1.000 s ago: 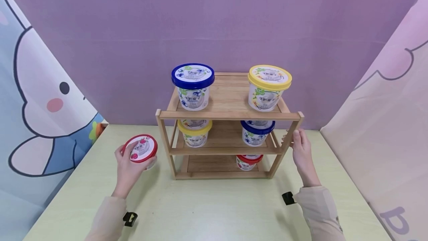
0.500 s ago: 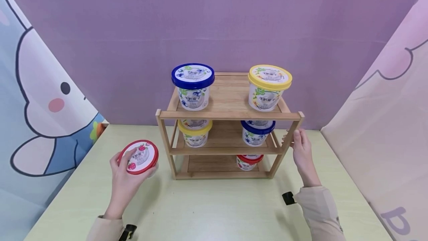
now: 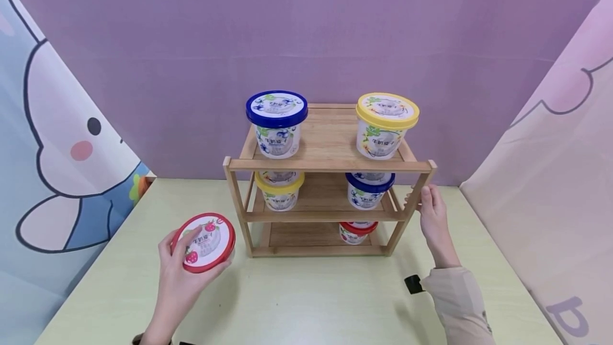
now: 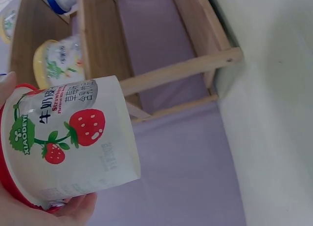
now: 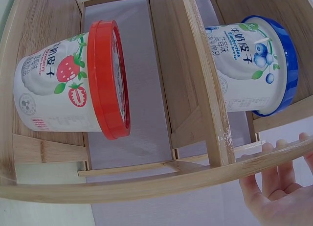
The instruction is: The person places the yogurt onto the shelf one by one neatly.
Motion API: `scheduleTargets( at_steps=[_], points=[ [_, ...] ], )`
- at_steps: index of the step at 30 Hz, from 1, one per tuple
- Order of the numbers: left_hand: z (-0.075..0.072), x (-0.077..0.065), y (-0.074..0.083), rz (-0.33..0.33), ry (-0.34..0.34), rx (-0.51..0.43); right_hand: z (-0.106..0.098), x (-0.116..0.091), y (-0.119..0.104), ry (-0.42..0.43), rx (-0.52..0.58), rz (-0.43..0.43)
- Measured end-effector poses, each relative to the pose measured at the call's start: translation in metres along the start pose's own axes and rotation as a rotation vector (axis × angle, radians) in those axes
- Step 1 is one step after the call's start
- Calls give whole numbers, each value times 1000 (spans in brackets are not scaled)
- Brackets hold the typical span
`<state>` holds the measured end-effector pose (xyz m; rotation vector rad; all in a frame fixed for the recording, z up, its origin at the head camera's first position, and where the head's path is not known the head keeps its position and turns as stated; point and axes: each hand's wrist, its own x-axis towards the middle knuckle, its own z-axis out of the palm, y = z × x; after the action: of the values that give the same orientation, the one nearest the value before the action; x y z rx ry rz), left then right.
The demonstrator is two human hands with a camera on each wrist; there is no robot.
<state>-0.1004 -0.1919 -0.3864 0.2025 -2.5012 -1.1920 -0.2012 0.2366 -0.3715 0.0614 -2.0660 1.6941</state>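
Observation:
My left hand [image 3: 176,281] grips a strawberry tub [image 3: 207,244] with a red lid, held above the table left of the wooden rack [image 3: 325,165]. Thumb and fingers span the lid's rim. The left wrist view shows the tub's white printed side [image 4: 83,147] tipped sideways, its base toward the rack. My right hand [image 3: 435,223] holds the rack's right upright, and its fingers [image 5: 286,172] curl around the wood in the right wrist view. Close by on the shelves are a blue-lidded blueberry tub [image 5: 249,64] and a red-lidded strawberry tub [image 5: 63,86].
The three-tier rack carries a blue-lidded tub [image 3: 276,121] and a yellow-lidded tub [image 3: 386,124] on top. Another yellow-lidded tub [image 3: 280,191] stands on the middle shelf's left. A purple backdrop [image 3: 306,31] rises behind the pale table [image 3: 297,302].
My left hand has drawn the red-lidded tub toward me, then slightly right, and the tub looks larger. The right hand stays on the rack, and the shelved tubs have not moved.

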Motion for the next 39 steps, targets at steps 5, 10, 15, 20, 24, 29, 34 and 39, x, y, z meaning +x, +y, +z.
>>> scheduleTargets(
  at_steps=[5, 10, 15, 20, 24, 29, 34, 39],
  points=[
    [1, -11, 12, -6, -46, 3, 0, 0, 2, 6, 23, 5],
    [8, -21, 19, 61, -76, -9, 0, 1, 3, 7, 31, 0],
    [19, -29, 24, 130, -79, -22, 0, 1, 2, 5, 25, 1],
    [31, -33, 26, 184, -91, -45, 0, 1, 2, 2, 25, -2],
    [42, -34, 26, 199, -117, -68, 0, 1, 2, 3, 18, -4],
    [57, -34, 27, 209, -138, -99, 0, 2, 1, 4, 13, -4],
    [70, -34, 26, 225, -151, -108, 1, 2, 1, 8, 4, -1],
    [82, -32, 24, 239, -163, -111, 0, 1, 2, 10, 3, -1]
  ],
)
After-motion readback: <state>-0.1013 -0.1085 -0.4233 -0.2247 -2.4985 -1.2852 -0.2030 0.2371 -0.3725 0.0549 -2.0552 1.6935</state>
